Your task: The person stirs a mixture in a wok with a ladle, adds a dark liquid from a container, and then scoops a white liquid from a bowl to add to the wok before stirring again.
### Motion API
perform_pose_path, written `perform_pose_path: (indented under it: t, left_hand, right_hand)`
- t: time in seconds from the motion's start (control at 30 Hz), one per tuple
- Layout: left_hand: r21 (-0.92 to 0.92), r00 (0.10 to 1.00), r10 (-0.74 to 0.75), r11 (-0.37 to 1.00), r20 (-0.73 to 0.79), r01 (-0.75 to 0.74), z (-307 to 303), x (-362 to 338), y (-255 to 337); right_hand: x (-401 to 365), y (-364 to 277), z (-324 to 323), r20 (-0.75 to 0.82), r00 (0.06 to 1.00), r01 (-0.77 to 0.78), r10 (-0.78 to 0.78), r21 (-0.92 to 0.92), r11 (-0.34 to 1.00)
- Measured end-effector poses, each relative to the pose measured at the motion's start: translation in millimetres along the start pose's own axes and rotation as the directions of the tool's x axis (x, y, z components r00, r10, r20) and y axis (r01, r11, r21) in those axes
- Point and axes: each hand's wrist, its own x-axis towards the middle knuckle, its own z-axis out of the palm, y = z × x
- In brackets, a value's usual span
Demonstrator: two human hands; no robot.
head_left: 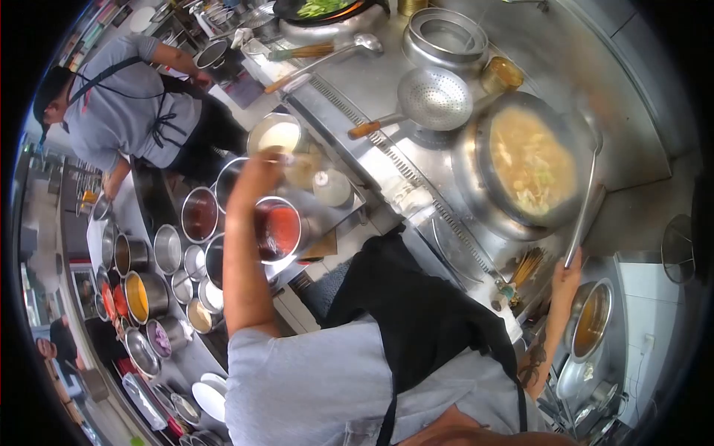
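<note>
My right hand is closed round the handle end of a long metal ladle, whose head is up at the right edge of the wok. Broth with pale pieces and some green fills the wok. On the left, my left hand is stretched over the metal pots, near a bowl of white contents and above a pot of red sauce. Motion blurs its fingers, and what they hold, if anything, cannot be made out.
A perforated strainer with a wooden handle lies left of the wok. Behind it stand stacked metal bowls and a tin. A co-worker stands at the upper left. Several ingredient pots fill the left counter.
</note>
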Motion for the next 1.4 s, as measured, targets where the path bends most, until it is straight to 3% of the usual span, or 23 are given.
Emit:
perform_pose_path:
  t: [0.03,0.1,0.17,0.23,0.27,0.4,0.47,0.63,0.73,0.77,0.87,0.93,0.97,1.0,1.07,1.1,1.2,1.23,1.33,1.4]
  left_hand:
    - [0.031,0.999,-0.007,0.999,-0.049,0.008,-4.7,23.7,-31.3]
    - [0.099,0.996,0.035,0.995,-0.08,-0.027,2.7,76.3,-109.9]
    - [0.148,0.996,0.075,0.987,-0.049,-0.068,19.9,115.7,-164.4]
    - [0.189,0.995,0.093,0.979,-0.049,-0.082,41.6,142.0,-201.0]
    - [0.217,0.992,0.108,0.972,-0.061,-0.093,52.5,153.5,-215.2]
    - [0.259,0.952,0.283,0.934,-0.121,-0.245,69.1,158.6,-198.6]
    - [0.23,0.944,0.284,0.943,-0.171,-0.242,74.7,157.1,-196.2]
    - [0.15,0.953,0.252,0.962,-0.17,-0.228,71.5,149.8,-177.2]
    - [0.134,0.951,0.257,0.962,-0.17,-0.236,58.2,138.1,-159.9]
    - [0.128,0.953,0.256,0.963,-0.162,-0.237,54.2,135.2,-155.9]
    - [0.138,0.951,0.262,0.961,-0.161,-0.241,48.2,126.9,-155.2]
    - [0.139,0.949,0.269,0.959,-0.164,-0.247,44.7,122.2,-155.2]
    - [0.13,0.952,0.262,0.961,-0.158,-0.243,44.2,120.4,-156.6]
    - [0.122,0.954,0.257,0.963,-0.153,-0.24,44.2,119.3,-158.1]
    - [0.11,0.956,0.254,0.965,-0.146,-0.239,46.7,119.3,-161.3]
    - [0.107,0.956,0.254,0.965,-0.144,-0.24,48.8,119.4,-164.1]
    - [0.133,0.955,0.264,0.96,-0.135,-0.247,57.7,124.0,-176.5]
    - [0.149,0.955,0.266,0.958,-0.134,-0.246,60.1,125.6,-179.2]
    - [0.211,0.956,0.261,0.95,-0.131,-0.23,70.2,134.1,-186.9]
    - [0.145,0.978,0.154,0.98,-0.14,-0.133,80.6,144.6,-195.4]
  right_hand:
    - [13.6,29.4,20.5,-0.043,0.996,0.088,-0.084,0.089,0.992]
    - [24.9,-16.0,27.7,0.0,1.0,-0.016,0.018,0.357,0.934]
    - [55.0,-67.2,39.3,0.057,0.997,-0.072,0.056,0.355,0.932]
    - [79.8,-155.6,41.3,0.212,0.973,-0.186,0.092,0.483,0.856]
    - [106.7,-156.3,64.2,0.183,0.982,-0.124,0.045,0.447,0.886]
    - [207.9,-206.6,132.8,0.253,0.963,-0.041,-0.094,0.48,0.876]
    - [246.2,-238.5,161.6,0.239,0.96,0.0,-0.146,0.521,0.853]
    - [332.6,-306.6,228.3,0.35,0.937,-0.081,-0.011,0.248,0.965]
    - [349.7,-345.4,250.7,0.354,0.933,0.088,-0.065,-0.049,0.995]
    - [345.3,-352.8,253.7,0.359,0.93,0.031,-0.075,0.126,0.992]
    - [338.2,-357.0,261.0,0.457,0.881,-0.127,-0.12,0.473,0.872]
    - [380.6,-337.0,287.8,0.612,0.77,-0.207,-0.183,0.51,0.835]
    - [402.2,-340.2,319.3,0.589,0.799,-0.39,0.123,0.351,0.851]
    - [400.5,-343.1,316.1,0.662,0.741,-0.505,0.114,0.437,0.744]
    - [388.5,-352.5,283.2,0.781,0.622,-0.708,0.052,0.533,0.463]
    - [369.3,-364.6,244.5,0.857,0.506,-0.729,-0.096,0.485,0.484]
    - [371.7,-338.1,234.5,0.823,0.496,-0.818,-0.276,0.55,0.17]
    - [360.6,-334.6,222.8,0.804,0.475,-0.815,-0.358,0.555,0.167]
    - [322.0,-335.6,192.8,0.811,0.435,-0.829,-0.391,0.53,0.177]
    - [278.5,-349.3,169.4,0.791,0.394,-0.868,-0.469,0.487,0.092]
